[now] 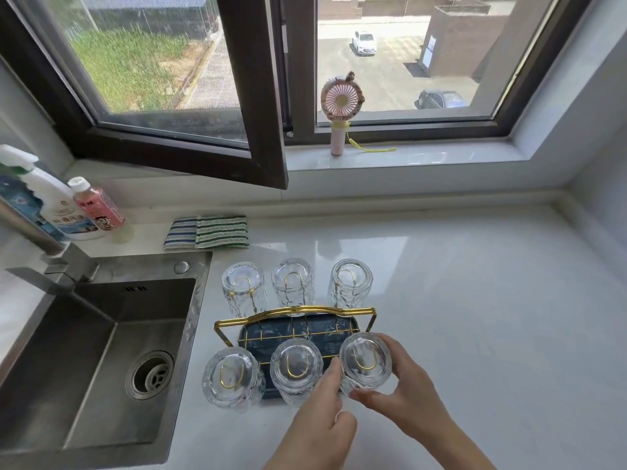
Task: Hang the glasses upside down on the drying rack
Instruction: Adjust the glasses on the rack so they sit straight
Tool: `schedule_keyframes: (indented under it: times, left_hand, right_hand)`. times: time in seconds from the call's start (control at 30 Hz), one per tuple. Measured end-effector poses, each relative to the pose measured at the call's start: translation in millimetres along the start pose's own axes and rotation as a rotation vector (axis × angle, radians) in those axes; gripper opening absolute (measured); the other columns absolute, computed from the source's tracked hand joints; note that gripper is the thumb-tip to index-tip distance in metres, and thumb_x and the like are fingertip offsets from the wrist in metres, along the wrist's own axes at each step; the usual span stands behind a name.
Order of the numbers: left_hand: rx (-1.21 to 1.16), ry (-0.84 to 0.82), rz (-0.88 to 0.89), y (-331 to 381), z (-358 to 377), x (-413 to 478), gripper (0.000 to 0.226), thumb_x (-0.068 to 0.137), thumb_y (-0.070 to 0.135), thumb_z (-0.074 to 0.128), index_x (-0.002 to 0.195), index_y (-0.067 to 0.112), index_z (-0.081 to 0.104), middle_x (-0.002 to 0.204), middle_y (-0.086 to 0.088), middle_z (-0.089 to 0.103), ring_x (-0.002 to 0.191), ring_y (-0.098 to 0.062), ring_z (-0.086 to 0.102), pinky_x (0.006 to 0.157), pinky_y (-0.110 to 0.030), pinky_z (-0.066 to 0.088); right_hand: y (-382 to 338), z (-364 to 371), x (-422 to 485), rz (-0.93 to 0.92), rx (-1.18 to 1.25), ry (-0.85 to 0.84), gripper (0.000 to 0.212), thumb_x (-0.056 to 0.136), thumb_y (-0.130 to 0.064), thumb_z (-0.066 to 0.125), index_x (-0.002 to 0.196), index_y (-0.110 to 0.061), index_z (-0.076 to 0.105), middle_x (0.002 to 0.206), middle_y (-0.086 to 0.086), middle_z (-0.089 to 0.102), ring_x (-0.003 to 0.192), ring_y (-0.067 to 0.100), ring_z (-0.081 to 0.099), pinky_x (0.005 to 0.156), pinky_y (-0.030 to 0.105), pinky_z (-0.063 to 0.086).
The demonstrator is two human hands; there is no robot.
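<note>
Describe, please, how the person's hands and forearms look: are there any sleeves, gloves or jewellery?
Both the left hand and the right hand are bare: no gloves, rings, watch or bracelets show. No sleeve reaches the visible forearms at the picture's bottom edge.

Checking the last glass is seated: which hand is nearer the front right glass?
Right. The right hand wraps the front right glass from its right; the left hand touches only its left edge with a fingertip.

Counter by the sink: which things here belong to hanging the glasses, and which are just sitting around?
Job: drying rack; six glasses, all upside down, including near right glass, held by right hand; left hand.

Lying about: spray bottle, pink bottle, two cloths, handheld fan.
</note>
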State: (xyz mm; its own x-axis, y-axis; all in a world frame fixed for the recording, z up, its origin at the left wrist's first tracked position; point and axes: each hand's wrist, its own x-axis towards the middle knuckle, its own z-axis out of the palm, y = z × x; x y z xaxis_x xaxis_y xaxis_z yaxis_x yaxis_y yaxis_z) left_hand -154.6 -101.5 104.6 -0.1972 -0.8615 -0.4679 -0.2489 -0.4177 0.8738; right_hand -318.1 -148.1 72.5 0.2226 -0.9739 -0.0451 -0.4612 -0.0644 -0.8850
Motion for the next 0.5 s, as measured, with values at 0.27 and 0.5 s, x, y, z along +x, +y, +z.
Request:
schedule_keyframes:
  times: [0.27,0.5]
  left_hand:
    - [0.024,-0.020,-0.003,4.3,-1.6,0.0,0.081,0.068,0.020,0.037,0.144,0.035,0.011,0.153,0.016,0.017,0.133,0.001,0.023,0.114,-0.034,0.025]
    - [0.059,-0.028,-0.009,5.1,-2.9,-2.4,0.081,0.069,0.021,0.038,0.143,0.036,0.010,0.153,0.016,0.015,0.130,0.005,0.021,0.114,-0.032,0.024]
  right_hand:
    - [-0.3,-1.2,0.9,-0.015,-0.003,0.000,0.073,0.056,-0.043,0.086,0.118,-0.045,0.046,0.115,-0.029,0.059,0.105,-0.002,0.057,0.081,0.004,0.039]
    - [2.0,0.7,0.4,0.003,-0.009,-0.018,0.077,0.057,-0.046,0.084,0.120,-0.050,0.041,0.118,-0.034,0.054,0.108,-0.005,0.054,0.082,0.003,0.039]
